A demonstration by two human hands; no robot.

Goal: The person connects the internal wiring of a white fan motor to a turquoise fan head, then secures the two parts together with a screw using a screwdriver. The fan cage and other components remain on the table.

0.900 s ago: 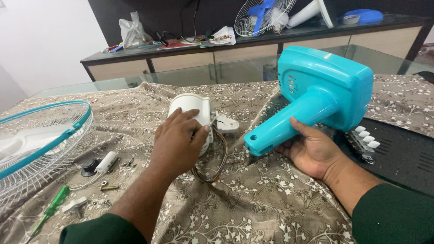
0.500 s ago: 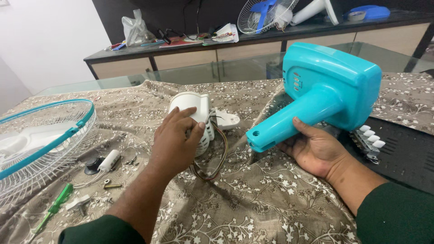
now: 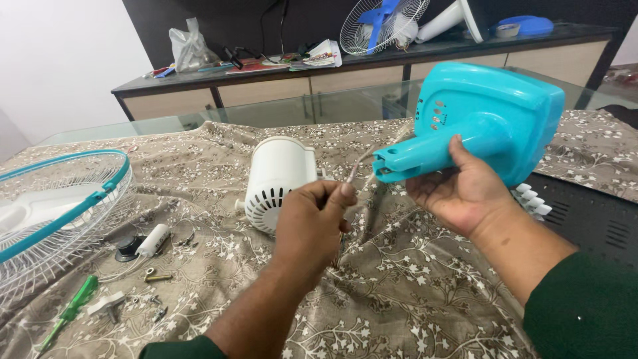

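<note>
My right hand grips the neck of a turquoise fan base, holding it tilted with the open neck end facing left. My left hand is pinched on a bundle of thin wires just in front of that neck opening. The wires run back towards the white fan motor housing, which lies on its side on the patterned cloth just left of my left hand. A row of white switch buttons shows below the base.
A turquoise-rimmed wire fan guard lies at the left. Near it are a white capacitor, a black knob, screws and a green screwdriver. A sideboard behind carries another fan and clutter.
My left hand left the motor housing, moved right and took hold of the wires. My right hand raised the turquoise base and swung its neck towards the wires.
</note>
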